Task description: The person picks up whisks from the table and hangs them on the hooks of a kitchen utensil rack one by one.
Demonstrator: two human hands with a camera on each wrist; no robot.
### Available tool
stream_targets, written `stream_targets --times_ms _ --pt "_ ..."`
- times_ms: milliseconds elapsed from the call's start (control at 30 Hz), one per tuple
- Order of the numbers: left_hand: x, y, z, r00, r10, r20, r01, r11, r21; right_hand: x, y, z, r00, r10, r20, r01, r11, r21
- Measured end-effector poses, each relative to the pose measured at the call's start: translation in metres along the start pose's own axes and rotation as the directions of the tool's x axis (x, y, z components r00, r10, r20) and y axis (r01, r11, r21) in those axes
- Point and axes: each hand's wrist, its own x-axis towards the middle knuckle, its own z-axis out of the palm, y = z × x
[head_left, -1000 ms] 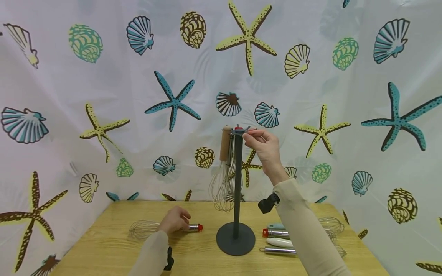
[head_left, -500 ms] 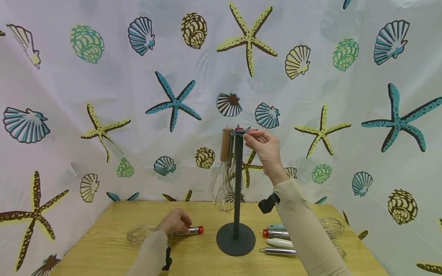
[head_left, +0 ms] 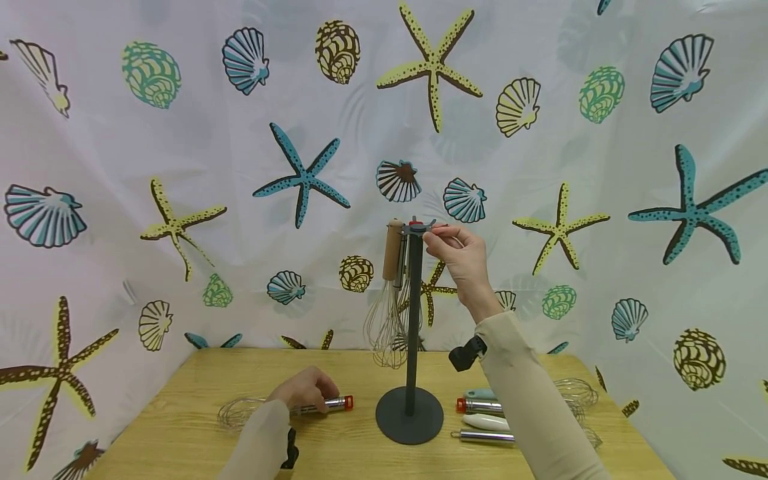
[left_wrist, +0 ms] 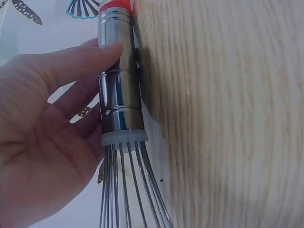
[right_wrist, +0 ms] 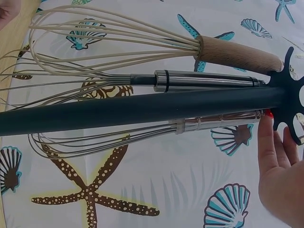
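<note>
My left hand point(head_left: 305, 389) grips a steel-handled whisk point(head_left: 338, 403) with a red end, low over the left of the table. In the left wrist view the thumb presses on the metal handle point(left_wrist: 121, 92), and the other fingers lie behind it. My right hand point(head_left: 467, 263) holds the top of a dark whisk stand point(head_left: 413, 320), fingertips at one of its hooks. Three whisks hang there: one wooden-handled point(right_wrist: 237, 54), one steel with black bands point(right_wrist: 204, 80), and one red-ended point(right_wrist: 209, 122), partly behind the pole, close to the right fingers.
Several whisks lie on the table right of the stand's round base point(head_left: 409, 430), partly covered by the right sleeve: a light blue handle point(head_left: 480, 394), a red-ended one point(head_left: 478, 406), a white one point(head_left: 485, 421) and a thin steel one point(head_left: 486, 437). A shell-patterned curtain point(head_left: 360, 80) surrounds the wooden table point(head_left: 354, 460).
The left hand has shifted down slightly and its fingers have closed round the handle; the whisk's wire end has swung a little left and nearer. The right hand stays at the stand's top.
</note>
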Motion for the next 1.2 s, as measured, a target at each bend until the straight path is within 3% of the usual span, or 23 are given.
stream_targets --times_ms 267,533,700,800,900,1000,1200 --pt "-0.002 -0.001 0.001 1.0 0.023 0.021 -0.024 0.998 0.061 -0.001 0.002 0.001 1.0 0.004 0.003 -0.004 1.0 0.002" --pt "-0.003 0.0 0.004 1.0 0.011 -0.011 -0.01 0.997 0.082 -0.003 0.001 0.0 1.0 0.011 -0.005 -0.011 1.0 -0.016" --pt "-0.005 -0.003 0.004 0.995 0.098 -0.034 -0.093 0.989 0.113 -0.004 0.001 0.002 1.0 0.015 -0.007 -0.015 1.0 -0.012" --pt "-0.008 -0.003 0.002 0.987 0.139 -0.081 -0.127 0.982 0.136 -0.003 0.001 0.005 1.0 0.012 0.009 -0.012 1.0 -0.009" --pt "-0.009 0.0 -0.001 0.967 0.196 -0.16 -0.171 0.973 0.157 -0.002 -0.001 0.006 1.0 -0.001 0.008 0.001 1.0 -0.011" --pt "-0.009 0.005 -0.004 0.934 0.242 -0.262 -0.199 0.963 0.182 -0.001 -0.001 0.005 1.0 -0.015 0.001 0.015 1.0 -0.017" --pt "-0.012 0.013 -0.003 0.869 0.235 -0.435 -0.187 0.971 0.152 -0.002 0.001 0.002 1.0 -0.021 0.004 0.021 0.999 -0.036"
